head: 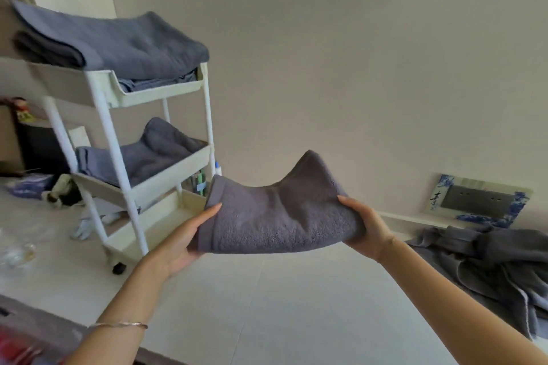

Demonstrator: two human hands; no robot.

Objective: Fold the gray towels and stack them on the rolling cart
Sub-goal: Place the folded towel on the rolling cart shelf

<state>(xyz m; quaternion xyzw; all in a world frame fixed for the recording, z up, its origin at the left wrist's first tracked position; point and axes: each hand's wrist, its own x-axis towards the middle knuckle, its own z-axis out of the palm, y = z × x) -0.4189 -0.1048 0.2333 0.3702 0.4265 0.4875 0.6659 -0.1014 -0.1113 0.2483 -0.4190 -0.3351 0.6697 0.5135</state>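
Note:
A folded gray towel (278,216) hangs in the air between my two hands, sagging in the middle. My left hand (184,243) holds its left end from below, thumb along the edge. My right hand (367,228) grips its right end, thumb on top. The white three-tier rolling cart (118,157) stands to the left, just beyond the towel. A stack of folded gray towels (118,41) fills its top tray, and more folded towels (148,154) lie on the middle tray. The bottom tray (166,216) looks bare.
A heap of unfolded gray towels (489,270) lies on the light floor at the right, by the wall. A wall socket plate (477,198) sits low behind it. Clutter, bottles and a dark cabinet (38,151) stand behind the cart at the left.

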